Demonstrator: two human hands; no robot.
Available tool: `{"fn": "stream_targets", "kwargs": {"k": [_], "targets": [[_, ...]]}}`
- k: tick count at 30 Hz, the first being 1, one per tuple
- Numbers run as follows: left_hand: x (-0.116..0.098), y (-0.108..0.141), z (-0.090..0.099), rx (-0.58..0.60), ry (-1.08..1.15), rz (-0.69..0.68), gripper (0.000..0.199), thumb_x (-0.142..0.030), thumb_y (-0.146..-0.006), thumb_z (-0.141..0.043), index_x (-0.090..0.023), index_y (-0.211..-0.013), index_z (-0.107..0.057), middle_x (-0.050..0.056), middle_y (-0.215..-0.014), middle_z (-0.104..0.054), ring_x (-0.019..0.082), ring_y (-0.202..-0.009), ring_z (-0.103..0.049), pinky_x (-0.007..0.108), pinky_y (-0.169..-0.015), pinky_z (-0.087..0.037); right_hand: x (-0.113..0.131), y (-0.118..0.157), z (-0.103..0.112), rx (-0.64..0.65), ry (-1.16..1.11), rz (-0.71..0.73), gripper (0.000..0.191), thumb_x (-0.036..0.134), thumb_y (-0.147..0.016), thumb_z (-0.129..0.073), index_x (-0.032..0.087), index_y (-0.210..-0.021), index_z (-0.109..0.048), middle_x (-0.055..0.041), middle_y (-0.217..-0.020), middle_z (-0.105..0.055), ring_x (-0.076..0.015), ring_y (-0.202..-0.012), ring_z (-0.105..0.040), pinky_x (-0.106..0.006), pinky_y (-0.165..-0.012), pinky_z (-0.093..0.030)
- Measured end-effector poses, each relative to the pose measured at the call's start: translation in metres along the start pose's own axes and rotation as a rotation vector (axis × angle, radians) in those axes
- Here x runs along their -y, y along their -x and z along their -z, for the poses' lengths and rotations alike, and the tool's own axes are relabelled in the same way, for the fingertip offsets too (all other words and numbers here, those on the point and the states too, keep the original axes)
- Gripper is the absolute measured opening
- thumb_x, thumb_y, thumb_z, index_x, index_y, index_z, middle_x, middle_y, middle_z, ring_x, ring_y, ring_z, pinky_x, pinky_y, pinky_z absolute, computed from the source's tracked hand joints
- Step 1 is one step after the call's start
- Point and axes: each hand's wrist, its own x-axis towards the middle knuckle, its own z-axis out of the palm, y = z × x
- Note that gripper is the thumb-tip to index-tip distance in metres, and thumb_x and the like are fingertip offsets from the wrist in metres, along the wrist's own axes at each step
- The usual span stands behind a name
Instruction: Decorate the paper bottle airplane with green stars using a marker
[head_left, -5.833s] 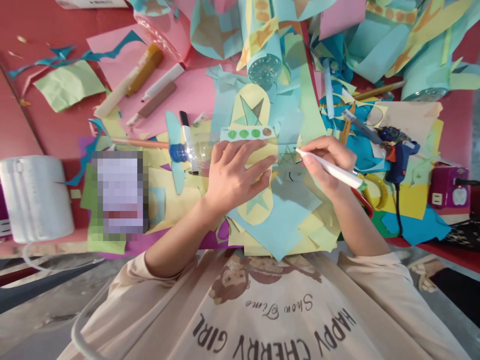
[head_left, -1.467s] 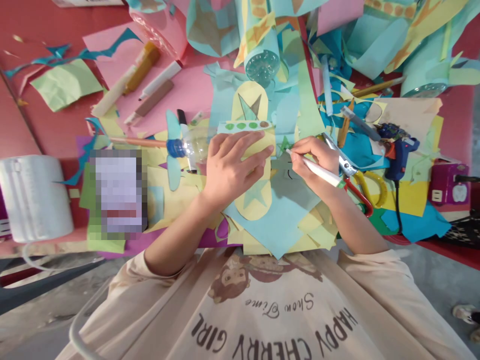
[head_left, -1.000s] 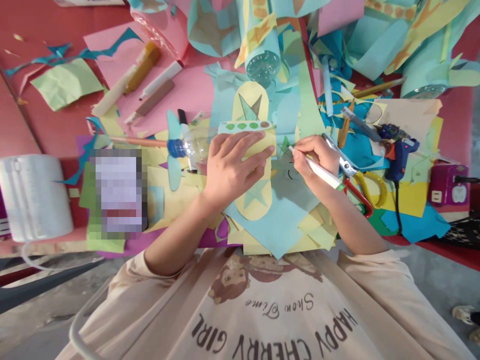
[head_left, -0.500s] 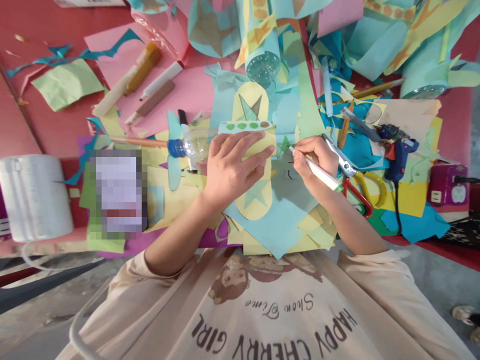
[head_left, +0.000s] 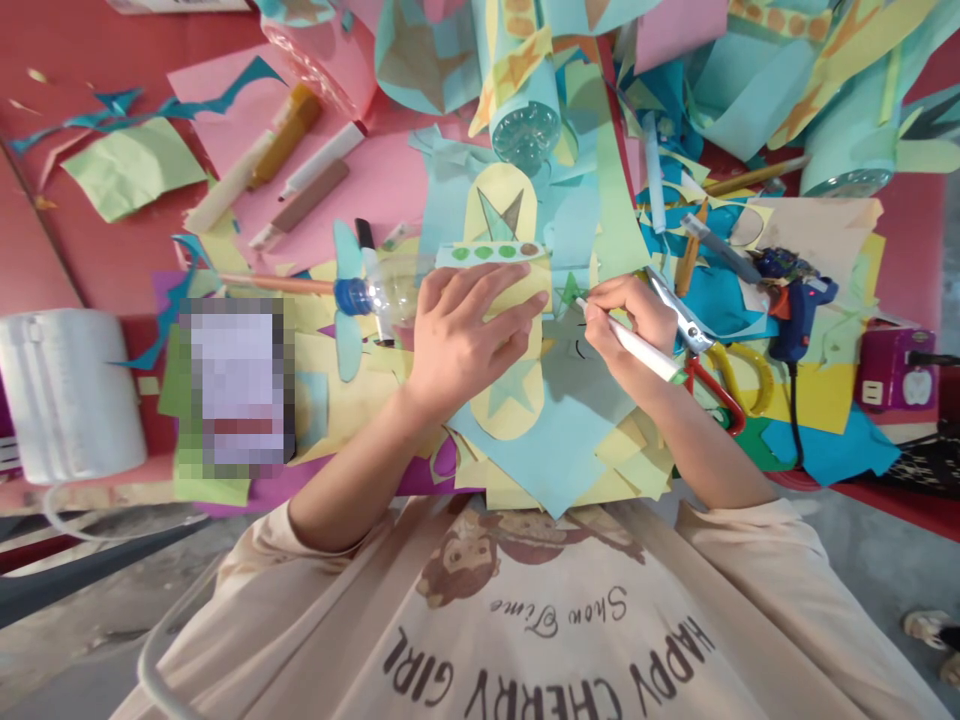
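My right hand [head_left: 637, 318] pinches a white marker [head_left: 643, 352] with a green end, its tip on a green star [head_left: 568, 292] drawn on light blue paper [head_left: 577, 375]. My left hand [head_left: 469, 325] lies flat with fingers spread on a rounded yellow paper strip [head_left: 517, 405], which bears stars at both ends. Just beyond its fingertips lies a white strip [head_left: 495, 252] with green and brown dots. Beside my right hand are metal-handled scissors or a similar tool [head_left: 686, 320], partly hidden by the hand.
A plastic bottle with a blue cap [head_left: 356, 296] lies left of my left hand. Further left are a blurred phone-like object [head_left: 240, 385] and a white case [head_left: 75, 395]. A blue glue gun [head_left: 795, 310] lies at right, near yellow-handled scissors [head_left: 754, 380]. Several markers [head_left: 311, 200] lie at upper left.
The marker tip has shifted very slightly on the green star, and more of the star looks filled with green. My left hand stays in place.
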Motion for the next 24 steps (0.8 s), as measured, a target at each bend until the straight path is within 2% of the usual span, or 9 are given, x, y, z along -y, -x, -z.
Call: {"fn": "stream_targets", "kwargs": {"k": [4,10,16,20,24], "targets": [[0.0002,0.0002,-0.0002,-0.008,-0.021,-0.007,0.032,-0.015,-0.084,-0.052,-0.034,-0.108,-0.06,-0.001,-0.119,-0.065,0.02,-0.107,-0.062,0.038,-0.083,-0.044,0.0022,-0.0016,0.0015,0.01,0.027,0.005,0.012,0.015,-0.08,-0.056,0.022,-0.073,-0.05,0.0017,-0.073,-0.061,-0.01,-0.064,-0.058,-0.025,-0.058,-0.048],[0.0,-0.0009,-0.0011,-0.082,-0.04,-0.064,0.028,-0.015,-0.083,-0.054,-0.03,-0.105,-0.061,0.002,-0.114,-0.067,0.019,-0.104,-0.063,0.035,-0.081,-0.043,0.0012,-0.0006,0.0017,0.005,0.067,0.019,0.011,0.017,-0.081,-0.054,0.022,-0.073,-0.05,0.0021,-0.072,-0.061,-0.0093,-0.063,-0.058,-0.024,-0.059,-0.048],[0.0012,0.0012,-0.0031,-0.047,0.011,-0.015,0.034,-0.014,-0.083,-0.053,-0.034,-0.11,-0.059,-0.001,-0.12,-0.064,0.02,-0.108,-0.061,0.036,-0.087,-0.041,0.0022,-0.0004,0.0021,-0.01,0.119,0.014,0.011,0.016,-0.081,-0.054,0.022,-0.072,-0.05,0.002,-0.071,-0.061,-0.009,-0.062,-0.057,-0.024,-0.058,-0.048],[0.0007,0.0006,-0.0025,-0.068,-0.009,-0.042,0.032,-0.013,-0.083,-0.054,-0.031,-0.108,-0.06,0.001,-0.116,-0.066,0.019,-0.105,-0.062,0.035,-0.085,-0.042,0.0028,-0.0008,0.0022,0.02,0.078,0.03,0.012,0.015,-0.08,-0.054,0.022,-0.072,-0.05,0.0019,-0.07,-0.061,-0.0087,-0.062,-0.058,-0.023,-0.058,-0.048],[0.0,-0.0007,-0.0017,-0.093,-0.039,-0.062,0.029,-0.013,-0.082,-0.055,-0.029,-0.105,-0.061,0.002,-0.112,-0.067,0.019,-0.102,-0.064,0.035,-0.082,-0.043,0.0033,-0.0017,0.0031,-0.011,0.11,0.032,0.012,0.013,-0.079,-0.055,0.022,-0.072,-0.05,0.0017,-0.07,-0.061,-0.0086,-0.061,-0.057,-0.023,-0.058,-0.048]]}}
